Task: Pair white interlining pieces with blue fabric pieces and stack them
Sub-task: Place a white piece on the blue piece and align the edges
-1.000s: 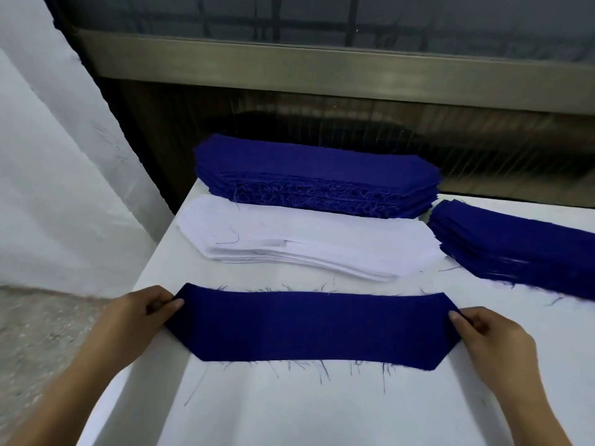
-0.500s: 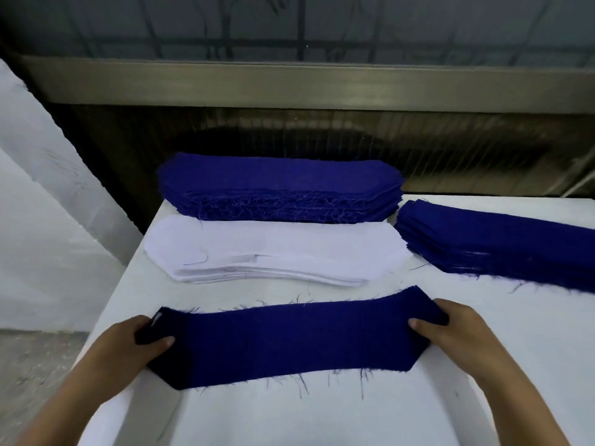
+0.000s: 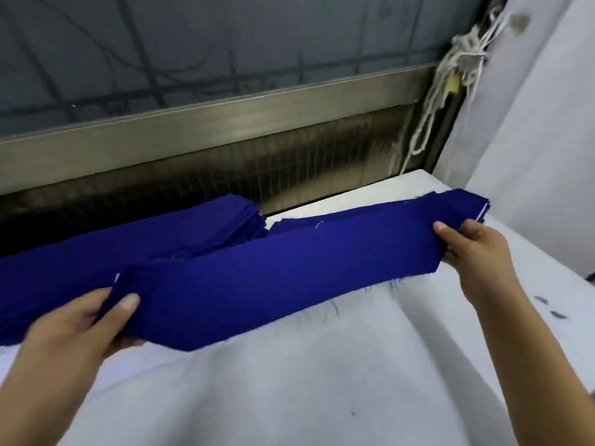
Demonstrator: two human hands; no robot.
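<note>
Lifting the piece (image 3: 273, 278), flat a moment ago, off the table (image 3: 322, 381), pinching its ends with left hand (image 3: 74, 326) and right hand (image 3: 473, 249), likely carrying it to the stack (image 3: 483, 207) beyond.

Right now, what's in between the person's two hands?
In the head view, one long blue fabric piece stretches from the left hand to the right hand; each pinches one end.
</note>
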